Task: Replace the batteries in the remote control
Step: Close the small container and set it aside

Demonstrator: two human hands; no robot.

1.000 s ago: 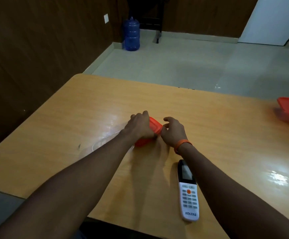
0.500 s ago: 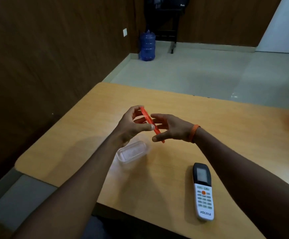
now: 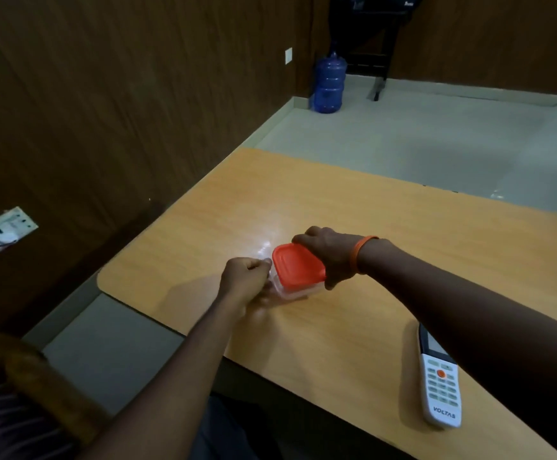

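The right hand point(image 3: 331, 257) has its grip around the orange lid point(image 3: 298, 266), which sits on the clear box point(image 3: 290, 293) near the desk's point(image 3: 386, 234) left edge. The left hand point(image 3: 244, 282) is a closed fist touching the box; what it holds I cannot tell. The white remote control point(image 3: 440, 386) lies face up at the near edge.

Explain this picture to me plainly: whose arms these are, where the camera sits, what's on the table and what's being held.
No machine here: these are a person's two bare arms, filmed by a wide-angle camera worn on their head, looking forward and down. On the wooden table sits a small clear container with an orange lid on top. The right hand, which has an orange band at the wrist, grips the lid's far side. The left hand is closed in a fist against the container's left side; whether it holds anything is hidden. A white remote control lies untouched near the table's front edge, partly under the right forearm.
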